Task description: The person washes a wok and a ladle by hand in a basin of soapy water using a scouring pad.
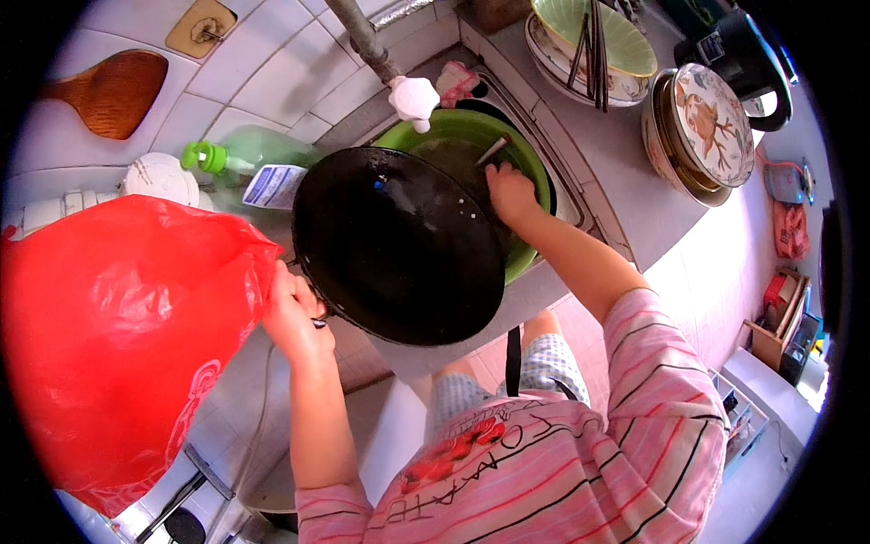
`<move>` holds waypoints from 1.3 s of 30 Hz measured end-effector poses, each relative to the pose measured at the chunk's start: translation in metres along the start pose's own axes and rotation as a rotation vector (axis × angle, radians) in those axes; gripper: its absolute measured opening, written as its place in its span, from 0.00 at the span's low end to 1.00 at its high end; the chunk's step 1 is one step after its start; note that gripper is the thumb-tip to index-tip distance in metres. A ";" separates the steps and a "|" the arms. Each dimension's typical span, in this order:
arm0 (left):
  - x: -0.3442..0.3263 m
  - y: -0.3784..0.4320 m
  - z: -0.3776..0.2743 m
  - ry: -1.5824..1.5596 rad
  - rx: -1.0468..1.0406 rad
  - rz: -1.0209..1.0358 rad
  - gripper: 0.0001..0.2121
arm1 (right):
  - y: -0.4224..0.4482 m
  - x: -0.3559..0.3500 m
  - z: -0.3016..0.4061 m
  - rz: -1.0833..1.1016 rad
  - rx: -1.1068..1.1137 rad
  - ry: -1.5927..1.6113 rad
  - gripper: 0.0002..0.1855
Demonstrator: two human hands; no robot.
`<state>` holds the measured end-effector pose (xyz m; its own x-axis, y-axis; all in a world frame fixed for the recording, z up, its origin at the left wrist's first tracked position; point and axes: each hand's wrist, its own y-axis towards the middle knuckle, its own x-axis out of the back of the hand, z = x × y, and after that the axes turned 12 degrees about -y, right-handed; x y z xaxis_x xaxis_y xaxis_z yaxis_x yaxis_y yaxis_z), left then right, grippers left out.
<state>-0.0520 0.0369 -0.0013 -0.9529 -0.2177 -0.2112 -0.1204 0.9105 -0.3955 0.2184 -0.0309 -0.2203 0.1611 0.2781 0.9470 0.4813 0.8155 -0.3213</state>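
My left hand (pixel 299 313) is closed around the handle of a black wok (pixel 401 251), at the wok's left rim. The wok is tilted over the sink's left part, its dark inside showing, with a few small white specks and a blue spot. My right hand (pixel 511 192) reaches into a green plastic basin (pixel 533 153) of murky water in the sink. Its fingertips are partly hidden, so what it touches cannot be told. A utensil handle (pixel 493 150) sticks up beside those fingers. A white tap knob (pixel 414 98) is above the basin.
A red plastic bag (pixel 136 326) bulges beside my left hand. A green-pump soap bottle (pixel 262 170) stands behind the wok. Stacked bowls with chopsticks (pixel 597 61), a deer-patterned plate (pixel 714 126) and a black jug (pixel 731 61) sit on the right counter. A wooden spatula (pixel 126 92) hangs on the tiles.
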 end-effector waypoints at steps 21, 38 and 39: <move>0.017 0.002 0.010 -0.002 0.044 0.002 0.10 | -0.018 0.083 0.066 -0.160 0.039 0.215 0.15; 0.017 0.002 0.012 0.172 0.059 0.041 0.16 | 0.050 0.001 0.150 -0.400 -0.177 0.917 0.11; 0.013 0.002 0.012 0.183 0.056 0.037 0.16 | 0.054 0.011 0.163 -0.395 -0.083 0.979 0.12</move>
<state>-0.0613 0.0322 -0.0152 -0.9917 -0.1126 -0.0620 -0.0740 0.8947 -0.4405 0.1057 0.0991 -0.2275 0.5864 -0.5602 0.5851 0.7029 0.7109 -0.0237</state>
